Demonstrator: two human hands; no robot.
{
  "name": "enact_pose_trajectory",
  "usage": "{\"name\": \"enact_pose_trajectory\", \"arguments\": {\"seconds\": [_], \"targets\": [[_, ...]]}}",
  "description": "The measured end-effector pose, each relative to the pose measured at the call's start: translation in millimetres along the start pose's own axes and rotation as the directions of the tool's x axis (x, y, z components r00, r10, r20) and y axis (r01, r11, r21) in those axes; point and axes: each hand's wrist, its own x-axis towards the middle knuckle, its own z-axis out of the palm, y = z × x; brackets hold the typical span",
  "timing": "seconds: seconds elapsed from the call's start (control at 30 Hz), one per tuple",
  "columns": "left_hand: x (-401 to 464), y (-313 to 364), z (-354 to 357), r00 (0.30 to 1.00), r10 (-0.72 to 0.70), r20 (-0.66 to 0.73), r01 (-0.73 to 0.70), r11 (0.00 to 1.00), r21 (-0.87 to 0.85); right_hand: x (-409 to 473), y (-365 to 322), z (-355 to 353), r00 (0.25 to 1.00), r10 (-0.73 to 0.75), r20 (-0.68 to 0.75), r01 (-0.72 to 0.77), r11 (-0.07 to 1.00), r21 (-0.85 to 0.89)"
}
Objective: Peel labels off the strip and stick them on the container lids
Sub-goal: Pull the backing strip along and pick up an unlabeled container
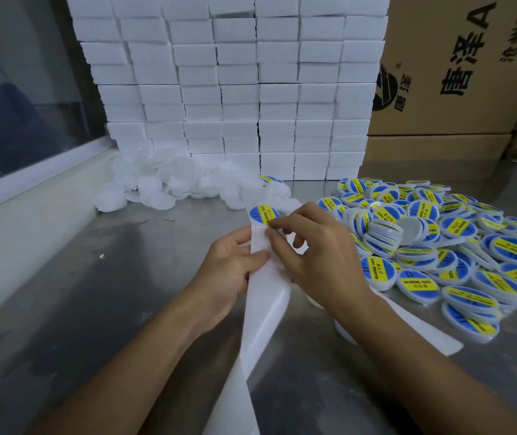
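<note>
Two hands meet over the middle of the steel desk (144,277). The left hand (229,271) grips the white backing strip (263,315), thumb curled onto its face. The right hand (317,249) pinches with fingers (274,229) the near edge of a round blue and yellow label (263,214) on the strip. Labelled container lids (458,246) are heaped toward the desk's right edge; plain white lids (163,180) lie at the far edge before stacked white boxes (235,89).

"SOLDERING PASTE" on labelled lids (418,285); "唐泽" on cardboard box (458,64)
</note>
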Motion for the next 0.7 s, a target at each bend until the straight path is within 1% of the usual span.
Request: {"name": "enact_pose_trajectory", "arguments": {"seconds": [0.07,0.17,0.23,0.3,0.37,0.4,0.43,0.47,0.5,0.53,0.57,0.6,0.63,0.7], "targets": [[-0.3,-0.2,2.0,1.0,0.018,-0.01,-0.017,0.998,0.068,1.5,0.4,-1.0,1.0,-0.012,0.019,0.012,0.999,-0.04],[-1.3,2.4,3.8,1.0,0.018,-0.006,-0.017,0.995,0.094,4.5,2.0,-2.1,0.998,-0.034,0.052,0.038,0.996,-0.085],[-2.1,4.5,4.0,1.0,0.011,0.016,-0.012,0.996,0.092,4.5,2.1,-2.2,0.998,-0.024,0.055,0.028,0.997,-0.073],[-3.0,6.5,4.5,1.0,-0.002,0.03,0.0,0.997,0.072,3.5,2.5,-1.2,0.998,0.044,0.05,-0.044,0.999,0.004],[-2.2,6.6,4.2,1.0,-0.014,-0.014,0.014,0.999,0.051,3.5,4.5,0.4,0.98,0.195,0.033,-0.197,0.972,0.131],[-1.8,6.4,3.5,0.999,-0.021,-0.044,0.023,0.999,0.044,4.6,6.4,0.6,0.95,0.31,0.026,-0.308,0.926,0.218],[-1.2,5.8,2.8,0.997,-0.023,-0.07,0.026,0.999,0.04,6.8,9.3,0.3,0.894,0.447,0.033,-0.433,0.843,0.319],[-0.7,5.1,2.1,0.995,-0.025,-0.096,0.028,0.999,0.036,9.1,13.3,-0.9,0.81,0.582,0.067,-0.552,0.719,0.422],[0.3,3.8,1.5,0.992,-0.02,-0.128,0.026,0.999,0.044,10.9,17.5,-2.4,0.714,0.688,0.128,-0.642,0.573,0.51],[0.7,1.5,1.0,0.987,-0.004,-0.162,0.016,0.997,0.072,11.9,20.6,-4.3,0.629,0.753,0.196,-0.694,0.429,0.578],[1.0,-1.1,0.8,0.979,0.032,-0.202,-0.006,0.992,0.13,12.2,22.9,-5.7,0.568,0.785,0.248,-0.707,0.311,0.636],[1.6,-3.4,0.8,0.968,0.086,-0.235,-0.036,0.978,0.207,12.4,24.6,-6.9,0.536,0.798,0.276,-0.694,0.231,0.682],[2.7,-5.9,1.4,0.955,0.147,-0.257,-0.07,0.956,0.285,12.8,25.4,-7.3,0.527,0.802,0.279,-0.673,0.194,0.713],[4.7,-10.4,2.0,0.933,0.249,-0.261,-0.139,0.916,0.377,13.6,24.2,-7.2,0.548,0.802,0.238,-0.629,0.207,0.749]]}}
